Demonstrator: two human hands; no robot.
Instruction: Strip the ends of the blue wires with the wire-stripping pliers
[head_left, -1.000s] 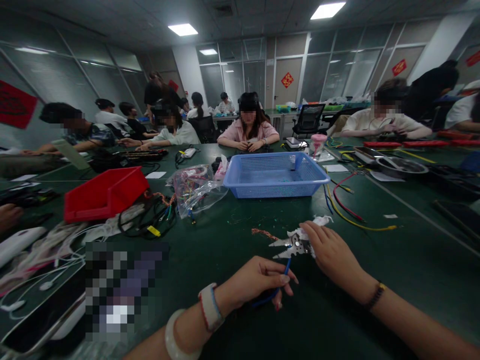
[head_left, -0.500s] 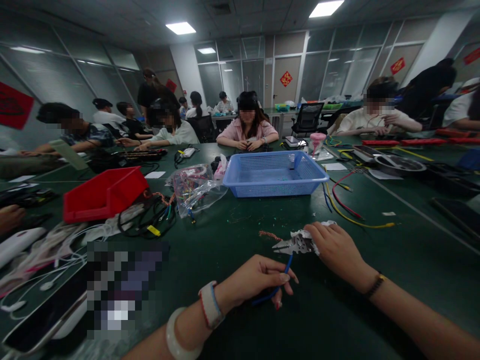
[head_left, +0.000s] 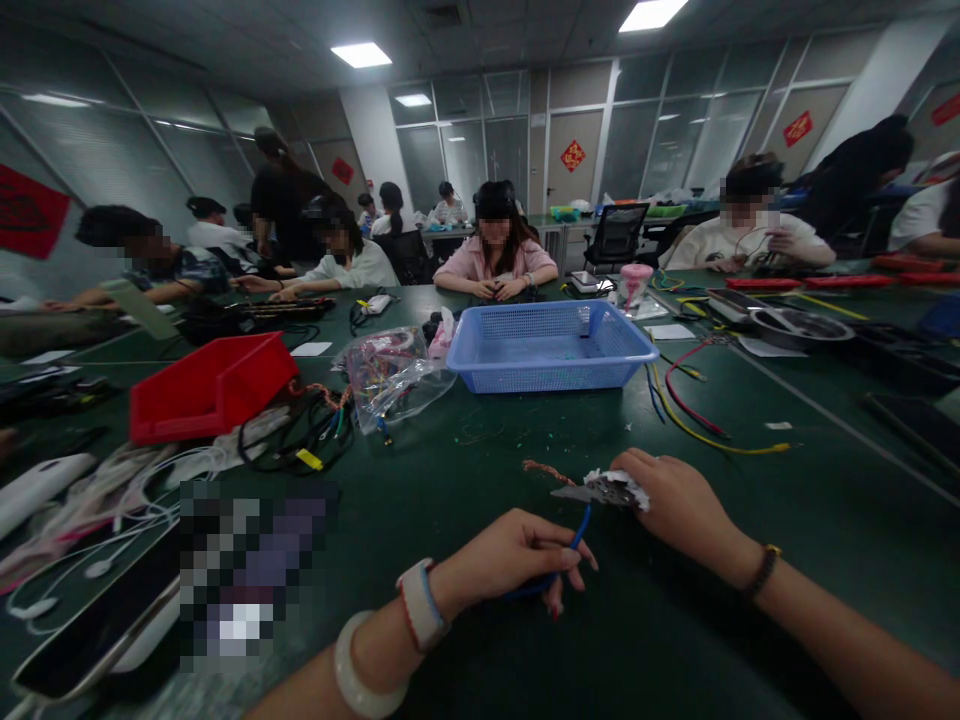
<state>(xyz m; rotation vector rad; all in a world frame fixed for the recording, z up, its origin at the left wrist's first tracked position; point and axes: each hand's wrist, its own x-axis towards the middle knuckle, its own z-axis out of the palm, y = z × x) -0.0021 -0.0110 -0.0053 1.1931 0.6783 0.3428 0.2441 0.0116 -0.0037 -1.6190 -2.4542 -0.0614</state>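
My left hand is closed on a blue wire, pinched between thumb and fingers. The wire's upper end reaches the jaws of a pair of wire strippers. Around the handles of that tool my right hand is wrapped, with white wrapping showing at the grip. The tool is seen more edge-on, so whether its jaws bite the wire I cannot tell. A twisted length of bare copper wire lies just beyond the jaws.
A blue plastic basket stands ahead, with yellow and red wires to its right. On the left are a clear bag of wires, a red bin, black cables and a phone. Several people sit around.
My right hand has turned the wire strippers, so their jaws show edge-on instead of flat. My left hand has stayed almost still with the blue wire.
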